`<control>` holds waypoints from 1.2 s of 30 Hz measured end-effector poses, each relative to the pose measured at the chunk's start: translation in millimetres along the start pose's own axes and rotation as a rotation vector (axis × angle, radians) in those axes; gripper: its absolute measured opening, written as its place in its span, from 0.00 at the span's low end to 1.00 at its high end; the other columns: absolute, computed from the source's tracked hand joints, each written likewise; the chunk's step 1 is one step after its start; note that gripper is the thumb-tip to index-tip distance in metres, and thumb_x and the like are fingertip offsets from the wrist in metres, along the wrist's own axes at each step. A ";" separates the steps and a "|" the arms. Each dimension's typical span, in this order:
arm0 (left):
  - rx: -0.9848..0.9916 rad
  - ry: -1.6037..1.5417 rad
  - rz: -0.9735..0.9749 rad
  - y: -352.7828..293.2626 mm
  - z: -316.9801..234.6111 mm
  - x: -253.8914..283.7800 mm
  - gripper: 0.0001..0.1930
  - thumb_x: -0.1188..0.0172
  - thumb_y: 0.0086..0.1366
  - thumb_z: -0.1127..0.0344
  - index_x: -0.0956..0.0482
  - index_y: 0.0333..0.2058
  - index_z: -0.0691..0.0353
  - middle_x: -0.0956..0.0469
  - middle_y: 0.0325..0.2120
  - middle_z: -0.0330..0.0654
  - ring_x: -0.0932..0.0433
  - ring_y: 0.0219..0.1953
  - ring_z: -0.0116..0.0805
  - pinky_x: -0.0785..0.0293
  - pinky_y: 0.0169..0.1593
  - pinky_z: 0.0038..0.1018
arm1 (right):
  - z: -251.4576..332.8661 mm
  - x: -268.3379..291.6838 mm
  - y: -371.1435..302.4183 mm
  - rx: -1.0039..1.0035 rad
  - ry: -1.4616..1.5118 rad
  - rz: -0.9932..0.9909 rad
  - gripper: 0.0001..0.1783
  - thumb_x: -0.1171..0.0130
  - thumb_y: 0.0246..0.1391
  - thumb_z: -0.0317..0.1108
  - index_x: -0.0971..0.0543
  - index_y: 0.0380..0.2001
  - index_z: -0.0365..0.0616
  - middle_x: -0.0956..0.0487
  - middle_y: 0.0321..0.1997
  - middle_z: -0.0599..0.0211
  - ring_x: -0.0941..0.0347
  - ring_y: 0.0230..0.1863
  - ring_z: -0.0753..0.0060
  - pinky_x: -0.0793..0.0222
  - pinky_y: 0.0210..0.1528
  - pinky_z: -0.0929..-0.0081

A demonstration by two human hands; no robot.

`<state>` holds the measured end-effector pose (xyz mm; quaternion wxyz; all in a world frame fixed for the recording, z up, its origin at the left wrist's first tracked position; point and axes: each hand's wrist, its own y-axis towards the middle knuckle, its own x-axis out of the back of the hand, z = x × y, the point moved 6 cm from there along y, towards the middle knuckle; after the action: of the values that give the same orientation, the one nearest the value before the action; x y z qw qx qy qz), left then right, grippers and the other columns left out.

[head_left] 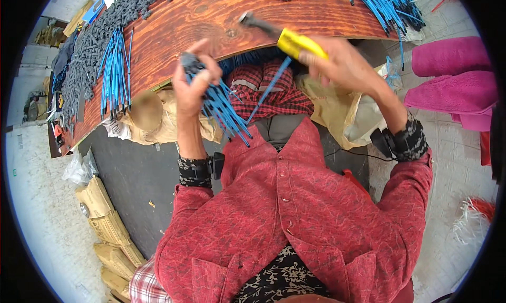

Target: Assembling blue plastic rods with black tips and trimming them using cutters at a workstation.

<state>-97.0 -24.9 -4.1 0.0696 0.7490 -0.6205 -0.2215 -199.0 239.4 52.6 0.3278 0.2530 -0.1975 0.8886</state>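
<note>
head view: left hand (191, 89) tight around slim blue rods (222, 112), right hand (337, 63) around metal-headed, yellow-gripped hammer (287, 39)

Seen here in the workroom, a wide fisheye camera, the left of a side-by-side pair on the person's head, looks steeply down the front of a red jacket (284, 189). The jacket is close, filling the lower middle; left grip (197, 79) and right grip (321, 63) work farther out, in the upper half. Beyond them the table (205, 26) bows across the top, pale floor (445, 166) spreads on the right, and black corners ring the single view.
</note>
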 end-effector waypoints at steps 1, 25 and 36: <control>-0.073 -0.089 0.033 0.4 -5.1 14.3 0.30 0.34 0.62 0.61 0.30 0.60 0.69 0.27 0.24 0.37 0.29 0.24 0.28 0.31 0.32 0.27 | -13.8 11.3 13.9 0.158 -0.376 -0.186 0.18 0.43 0.64 0.49 0.22 0.43 0.46 0.19 0.23 0.62 0.21 0.22 0.63 0.27 0.25 0.64; -0.177 -1.239 -0.194 -26.6 37.7 71.8 0.10 0.44 0.64 0.68 0.25 0.45 0.55 0.27 0.26 0.27 0.25 0.32 0.21 0.34 0.47 0.31 | -69.0 -156.0 17.0 0.159 0.576 0.342 0.24 0.54 0.70 0.44 0.30 0.60 0.37 0.18 0.47 0.58 0.19 0.42 0.66 0.23 0.49 0.67; 0.237 -0.719 -0.539 -74.6 120.0 44.7 0.10 0.47 0.62 0.61 0.28 0.32 0.63 0.25 0.28 0.45 0.25 0.34 0.42 0.24 0.42 0.39 | -12.8 -112.2 -27.2 0.888 0.083 -0.513 0.29 0.45 0.65 0.42 0.32 0.66 0.44 0.31 0.67 0.54 0.34 0.68 0.53 0.36 0.67 0.62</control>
<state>-74.3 -31.0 -150.4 -0.2961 0.7621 -0.4096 -0.4047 -110.8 211.2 -17.4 0.4039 0.3728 0.2805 0.7869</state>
